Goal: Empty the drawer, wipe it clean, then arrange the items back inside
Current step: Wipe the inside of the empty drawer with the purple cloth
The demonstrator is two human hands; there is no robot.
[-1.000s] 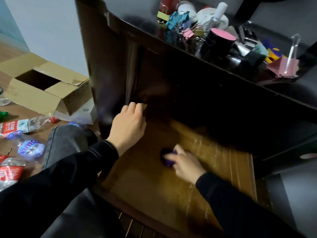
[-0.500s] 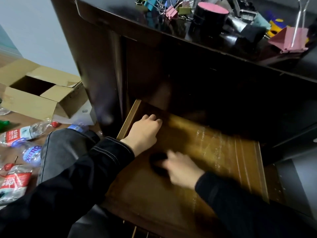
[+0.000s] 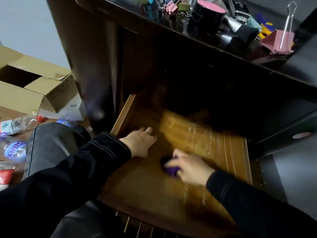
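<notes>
The wooden drawer (image 3: 223, 157) is pulled out below the dark desk, and its floor holds nothing but my hands and a cloth. My right hand (image 3: 190, 167) grips a small purple cloth (image 3: 170, 170) against the drawer floor near the middle. My left hand (image 3: 140, 141) rests on the floor by the drawer's left wall (image 3: 124, 114), fingers loosely bent, holding nothing. The items from the drawer lie on the desk top: binder clips (image 3: 171, 6), a black roll with a pink top (image 3: 208, 13) and a large pink binder clip (image 3: 277, 41).
An open cardboard box (image 3: 32, 86) sits on the floor at the left. Crushed plastic bottles (image 3: 15, 148) lie around it. My knee (image 3: 51, 143) in grey trousers is beside the drawer's left side. A dark cabinet (image 3: 291, 169) stands on the right.
The camera has tilted down and closer. My left hand slid from the drawer's far left corner onto its floor. My right hand has moved the purple cloth over the floor.
</notes>
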